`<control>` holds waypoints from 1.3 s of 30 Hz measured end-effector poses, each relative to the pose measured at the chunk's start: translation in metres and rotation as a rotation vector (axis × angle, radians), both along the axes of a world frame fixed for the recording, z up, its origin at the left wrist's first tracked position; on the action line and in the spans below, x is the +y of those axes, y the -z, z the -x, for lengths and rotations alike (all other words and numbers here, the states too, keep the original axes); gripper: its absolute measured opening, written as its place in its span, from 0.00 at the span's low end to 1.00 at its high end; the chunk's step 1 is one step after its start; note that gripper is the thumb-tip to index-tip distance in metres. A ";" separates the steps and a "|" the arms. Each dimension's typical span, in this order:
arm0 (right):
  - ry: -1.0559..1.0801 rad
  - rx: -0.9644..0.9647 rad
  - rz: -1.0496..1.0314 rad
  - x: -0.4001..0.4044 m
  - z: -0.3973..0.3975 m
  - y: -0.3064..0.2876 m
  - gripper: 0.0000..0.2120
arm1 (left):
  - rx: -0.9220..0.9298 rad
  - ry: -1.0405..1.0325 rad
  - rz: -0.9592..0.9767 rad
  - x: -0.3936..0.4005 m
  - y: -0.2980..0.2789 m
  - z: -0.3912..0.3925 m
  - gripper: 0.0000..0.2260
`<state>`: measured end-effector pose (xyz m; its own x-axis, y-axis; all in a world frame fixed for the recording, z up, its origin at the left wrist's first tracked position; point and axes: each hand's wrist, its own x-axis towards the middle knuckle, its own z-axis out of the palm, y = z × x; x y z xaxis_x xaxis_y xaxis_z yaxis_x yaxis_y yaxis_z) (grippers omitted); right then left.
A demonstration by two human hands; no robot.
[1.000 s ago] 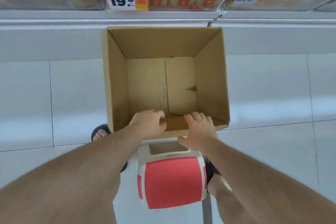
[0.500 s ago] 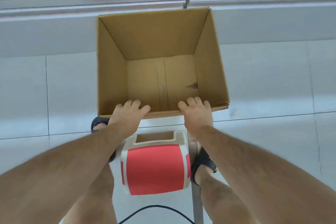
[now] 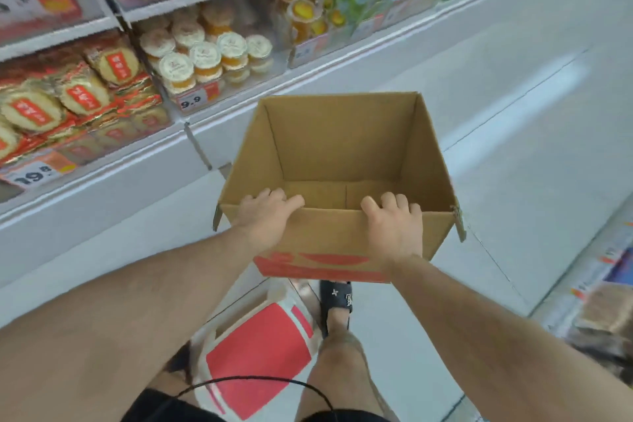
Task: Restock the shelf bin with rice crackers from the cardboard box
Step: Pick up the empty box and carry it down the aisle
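An open cardboard box [image 3: 342, 144] with nothing inside hangs above the floor, held by its near wall. My left hand [image 3: 265, 217] grips that wall at the left, fingers curled over the rim. My right hand [image 3: 394, 226] grips the same wall at the right, fingers hooked inside. Rice crackers [image 3: 78, 89] in red and gold wrappers fill the shelf bin [image 3: 113, 134] at the left, behind a 19.8 price tag [image 3: 32, 175].
A red and white stool [image 3: 257, 349] stands on the floor between my feet. Jelly cups [image 3: 205, 58] fill the neighbouring bin right of the crackers. More shelving with goods runs along the right edge [image 3: 603, 305]. White tiled aisle floor [image 3: 531, 134] stretches ahead.
The box has come up off the floor in both hands and swung to the right, away from the shelf. My view has turned right along the aisle.
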<state>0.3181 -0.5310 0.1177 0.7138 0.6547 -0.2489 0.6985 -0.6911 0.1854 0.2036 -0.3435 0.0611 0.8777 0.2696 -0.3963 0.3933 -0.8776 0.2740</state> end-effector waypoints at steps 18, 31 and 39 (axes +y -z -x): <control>0.492 0.042 -0.173 -0.245 -0.188 -0.140 0.31 | -0.102 0.537 -0.245 -0.205 -0.190 -0.295 0.21; 0.642 -0.050 -0.168 -0.282 -0.357 -0.165 0.24 | -0.166 0.652 -0.218 -0.244 -0.231 -0.484 0.20; 0.734 -0.019 -0.032 -0.254 -0.514 -0.166 0.33 | -0.210 0.716 -0.122 -0.214 -0.217 -0.653 0.21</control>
<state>0.8321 -0.7845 0.2841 0.9752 0.0136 -0.2207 0.0509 -0.9850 0.1646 0.8568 -0.5575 0.2783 0.9089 -0.3633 -0.2048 -0.3339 -0.9281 0.1645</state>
